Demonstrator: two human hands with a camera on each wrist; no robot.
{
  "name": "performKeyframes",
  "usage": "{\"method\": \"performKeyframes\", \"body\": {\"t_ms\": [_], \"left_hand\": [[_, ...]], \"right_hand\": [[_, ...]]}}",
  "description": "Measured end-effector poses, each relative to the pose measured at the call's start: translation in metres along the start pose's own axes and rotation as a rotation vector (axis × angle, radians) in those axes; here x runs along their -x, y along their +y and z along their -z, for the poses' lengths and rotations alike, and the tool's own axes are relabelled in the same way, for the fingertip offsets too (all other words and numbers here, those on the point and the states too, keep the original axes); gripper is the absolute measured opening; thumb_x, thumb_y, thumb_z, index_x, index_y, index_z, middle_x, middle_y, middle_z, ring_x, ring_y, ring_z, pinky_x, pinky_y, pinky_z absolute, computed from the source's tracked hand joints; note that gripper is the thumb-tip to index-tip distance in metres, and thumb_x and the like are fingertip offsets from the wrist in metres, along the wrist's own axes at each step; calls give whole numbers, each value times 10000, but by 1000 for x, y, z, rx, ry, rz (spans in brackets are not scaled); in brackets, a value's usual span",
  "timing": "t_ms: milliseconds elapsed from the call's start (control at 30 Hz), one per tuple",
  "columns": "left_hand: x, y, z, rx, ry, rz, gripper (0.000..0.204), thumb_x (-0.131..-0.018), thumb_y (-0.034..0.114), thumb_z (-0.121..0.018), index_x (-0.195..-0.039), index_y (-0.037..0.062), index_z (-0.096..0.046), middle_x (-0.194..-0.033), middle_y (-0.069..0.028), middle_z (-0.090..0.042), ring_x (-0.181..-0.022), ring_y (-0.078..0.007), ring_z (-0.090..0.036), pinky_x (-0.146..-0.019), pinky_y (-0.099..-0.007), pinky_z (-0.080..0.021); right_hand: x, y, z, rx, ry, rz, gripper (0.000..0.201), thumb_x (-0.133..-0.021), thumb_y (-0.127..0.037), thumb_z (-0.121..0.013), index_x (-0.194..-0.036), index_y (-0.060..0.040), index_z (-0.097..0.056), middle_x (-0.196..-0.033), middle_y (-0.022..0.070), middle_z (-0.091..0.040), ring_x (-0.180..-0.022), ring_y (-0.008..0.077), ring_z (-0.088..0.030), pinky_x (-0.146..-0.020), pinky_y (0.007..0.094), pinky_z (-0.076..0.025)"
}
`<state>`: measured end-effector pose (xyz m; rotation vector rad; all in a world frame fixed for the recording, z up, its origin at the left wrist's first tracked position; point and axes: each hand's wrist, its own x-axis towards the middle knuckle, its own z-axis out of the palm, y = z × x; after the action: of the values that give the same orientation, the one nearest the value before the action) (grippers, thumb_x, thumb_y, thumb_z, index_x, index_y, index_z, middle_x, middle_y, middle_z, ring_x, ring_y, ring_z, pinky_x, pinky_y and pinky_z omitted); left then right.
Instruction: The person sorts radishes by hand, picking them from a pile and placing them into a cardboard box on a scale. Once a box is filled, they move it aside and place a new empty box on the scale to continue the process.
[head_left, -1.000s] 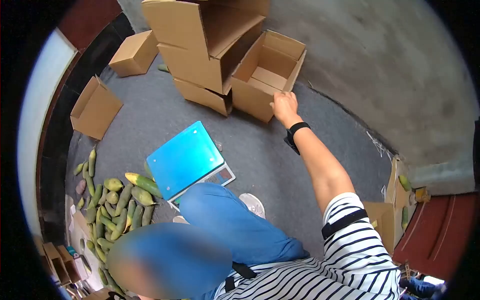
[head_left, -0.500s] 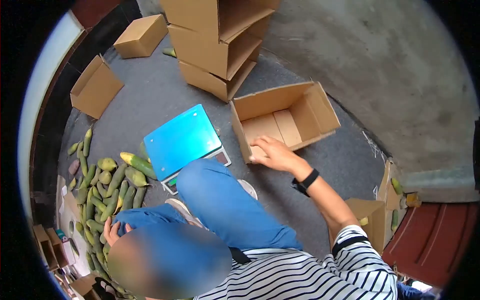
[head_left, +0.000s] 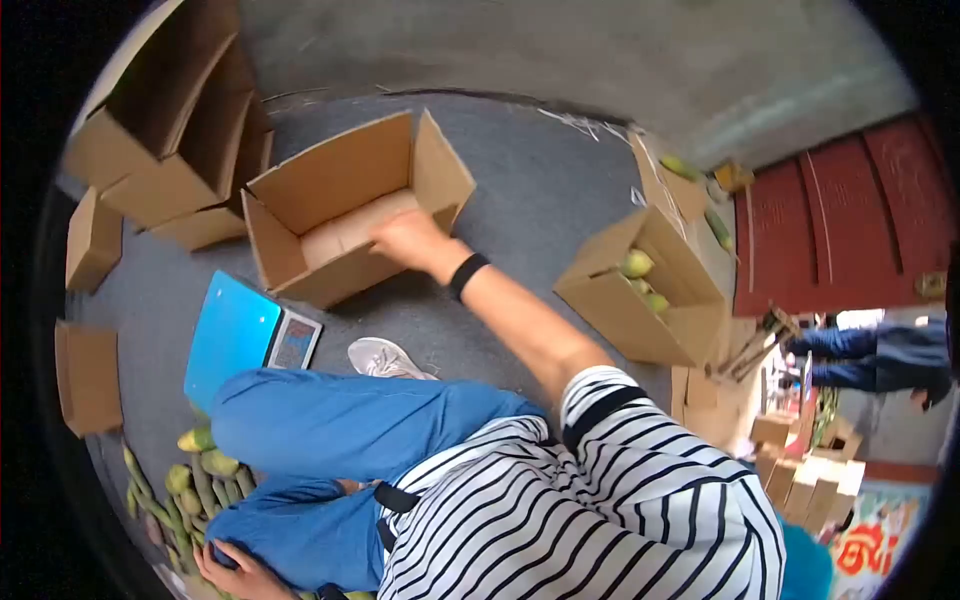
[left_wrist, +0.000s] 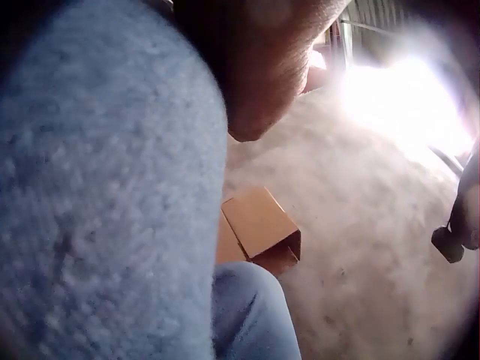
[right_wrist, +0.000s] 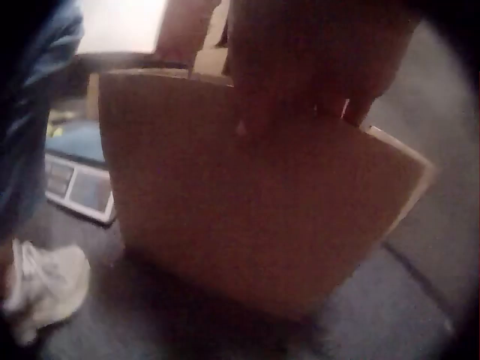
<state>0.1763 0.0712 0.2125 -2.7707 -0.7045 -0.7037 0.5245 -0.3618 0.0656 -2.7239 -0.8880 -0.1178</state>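
My right hand (head_left: pixel 408 240) grips the near wall of an open-topped cardboard box (head_left: pixel 335 175) by its upper edge. In the right wrist view, the dark, blurred hand (right_wrist: pixel 315 67) reaches over the rim of the box (right_wrist: pixel 240 217), fingers on the inner side. No contents show on the box floor. Down at the lower left of the head view, my left hand (head_left: pixel 238 572) rests on my jeans-clad knee (head_left: pixel 300 525) with fingers spread. Beside the box stands a blue-topped scale (head_left: pixel 232 330), partly behind my other knee.
Stacked open boxes (head_left: pixel 170 185) stand at the upper left against the wall. Green gourds (head_left: pixel 190 490) lie on the floor at the lower left. A carton (head_left: pixel 640 310) with round green produce sits to the right, near a red door (head_left: pixel 840 220). My shoe (head_left: pixel 385 357) is below the box.
The right hand has drawn the box away from the stack and closer to me, shifting its grip along the wall. The head view has swung right. The left hand has come into view on the knee.
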Motion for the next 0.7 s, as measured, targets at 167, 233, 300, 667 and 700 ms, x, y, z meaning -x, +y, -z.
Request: {"method": "performKeyframes", "body": {"t_ms": [167, 233, 300, 667, 700], "left_hand": [[-6, 8, 7, 83, -28, -103, 266, -916, 173, -538, -1038, -63, -552, -1155, -235, -535, -1063, -365, -523, -874, -431, -434], [-4, 24, 28, 135, -53, -43, 249, -889, 138, -555, -1045, -57, -557, -1179, -234, -532, -1068, -375, -519, -890, -430, -418], [-3, 32, 47, 207, -19, -21, 238, -864, 105, -569, -1047, -47, -565, -1181, -228, -534, -1074, -380, -511, -914, -424, -400], [4, 29, 50, 283, 117, 89, 223, -728, 71, -668, -935, 28, -594, -1130, -157, -569, -1025, -327, -535, -904, -432, -390], [5, 26, 49, 296, 135, 75, 230, -716, 80, -678, -927, 36, -596, -1125, -152, -573, -1022, -318, -539, -904, -438, -394]], "right_hand": [[18, -53, -11, -149, 122, -58, 92, -755, -177, -602, -772, -87, -610, -782, 136, -628, -781, 314, -617, -672, 435, -496], [18, -48, -15, -168, 35, -86, 78, -767, -109, -538, -783, -74, -605, -802, 154, -634, -792, 336, -623, -661, 458, -497], [16, -42, 5, -269, 41, -80, 107, -790, -136, -540, -766, -61, -613, -775, 187, -622, -768, 357, -613, -700, 454, -493], [-54, -138, 139, -302, 142, 281, 180, -784, -95, -666, -931, -28, -586, -843, 157, -610, -777, 341, -602, -648, 365, -473], [-67, -155, 141, -323, 109, 357, 174, -781, -86, -666, -926, -30, -587, -836, 153, -609, -766, 333, -601, -643, 358, -473]]}}
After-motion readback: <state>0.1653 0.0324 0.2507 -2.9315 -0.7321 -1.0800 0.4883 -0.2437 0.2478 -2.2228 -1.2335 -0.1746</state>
